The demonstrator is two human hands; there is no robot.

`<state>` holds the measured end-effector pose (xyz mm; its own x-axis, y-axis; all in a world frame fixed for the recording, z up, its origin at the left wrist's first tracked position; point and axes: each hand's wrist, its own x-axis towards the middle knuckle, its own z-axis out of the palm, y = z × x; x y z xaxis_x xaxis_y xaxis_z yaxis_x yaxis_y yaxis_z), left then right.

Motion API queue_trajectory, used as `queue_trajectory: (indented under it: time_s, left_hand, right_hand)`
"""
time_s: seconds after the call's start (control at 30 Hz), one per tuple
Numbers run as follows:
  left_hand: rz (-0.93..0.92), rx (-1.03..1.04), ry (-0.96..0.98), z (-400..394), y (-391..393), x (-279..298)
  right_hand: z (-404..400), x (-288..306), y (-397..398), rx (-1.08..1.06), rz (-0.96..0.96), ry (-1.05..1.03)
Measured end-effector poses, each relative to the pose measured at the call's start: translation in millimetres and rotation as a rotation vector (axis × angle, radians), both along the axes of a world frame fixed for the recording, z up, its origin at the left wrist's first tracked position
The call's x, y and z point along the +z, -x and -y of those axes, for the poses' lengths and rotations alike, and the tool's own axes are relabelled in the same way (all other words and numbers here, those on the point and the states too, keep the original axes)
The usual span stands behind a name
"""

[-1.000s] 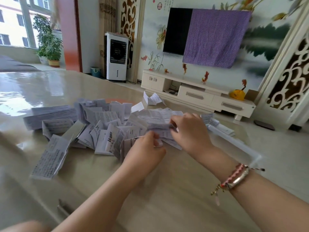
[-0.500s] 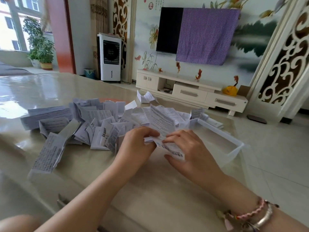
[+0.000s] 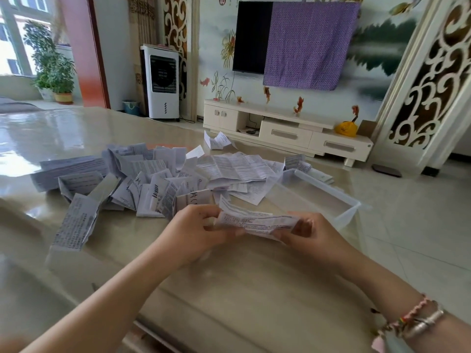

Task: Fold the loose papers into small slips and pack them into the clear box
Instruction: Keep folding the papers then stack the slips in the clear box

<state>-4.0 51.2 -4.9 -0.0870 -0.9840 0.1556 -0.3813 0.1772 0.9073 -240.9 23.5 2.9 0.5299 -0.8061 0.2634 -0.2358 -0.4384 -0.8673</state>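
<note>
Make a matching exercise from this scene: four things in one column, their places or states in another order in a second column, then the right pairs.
Things:
1. printed paper
2. clear box
3. purple cloth
4. pile of papers

Places or states:
A. draped over part of the wall TV
B. lying on the table, left of the box
C. held between both hands above the table
D. open, on the table's right side

Pairs: 1-C, 2-D, 3-A, 4-B

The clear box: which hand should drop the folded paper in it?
Probably the right hand. It grips the paper slip on the end nearer the clear box, which sits just beyond it. The left hand holds the far end, beside the paper pile.
</note>
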Motion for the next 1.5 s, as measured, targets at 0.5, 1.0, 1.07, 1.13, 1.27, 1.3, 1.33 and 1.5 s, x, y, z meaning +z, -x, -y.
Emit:
queue_trajectory:
  time_s: [0.5,1.0,1.07,1.13,1.27,1.3,1.33,1.5]
  left_hand:
    - [0.323,0.314,0.066,0,10,-16]
    - [0.88,0.262,-0.057,-12,18,-9]
    - [0.892,0.265,-0.059,-11,18,-9]
    - [0.903,0.268,-0.06,-11,18,-10]
    - [0.91,0.285,0.001,-12,19,-13]
    - [0.888,0.297,0.048,-12,19,-14]
    - [0.859,0.304,0.1,-13,19,-15]
    - [0.82,0.179,0.271,-9,20,-19]
  right_hand:
    - [23,-2,-18,-0.355,-0.443,-0.029]
    - [15,-20,-29,-0.502,-0.716,0.322]
    - [15,-20,-29,-0.507,-0.718,0.323]
    - [14,-20,-31,-0.515,-0.73,0.319]
    - [12,-18,-33,-0.529,-0.752,0.33]
    - [10,-18,-33,-0.533,-0.766,0.331]
    - [9,-17,-34,-0.536,-0.776,0.334]
    - [5,-16,-34,-0.543,-0.87,0.465]
